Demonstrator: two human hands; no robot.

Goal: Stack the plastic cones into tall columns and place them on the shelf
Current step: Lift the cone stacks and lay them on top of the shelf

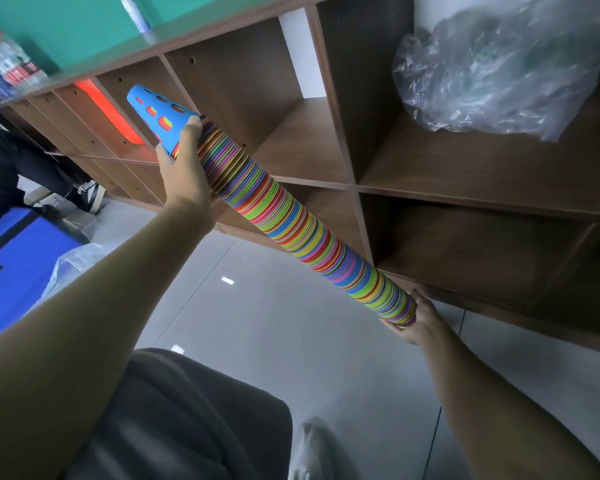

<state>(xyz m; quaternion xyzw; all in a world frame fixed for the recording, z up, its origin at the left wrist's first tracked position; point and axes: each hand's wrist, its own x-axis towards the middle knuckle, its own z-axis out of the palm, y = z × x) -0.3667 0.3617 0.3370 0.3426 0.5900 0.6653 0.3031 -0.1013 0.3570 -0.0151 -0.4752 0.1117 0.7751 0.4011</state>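
Long cone column held tilted in air, just in front of shelf. L hand grip wrapped round upper end below blue top cone; R hand fingers curled under base. Plastic bag in upper R compartment.

The plastic bag is filling my upper right cubby; the cubby left of it is lying open, though the cone column is slanting across the shelf front.
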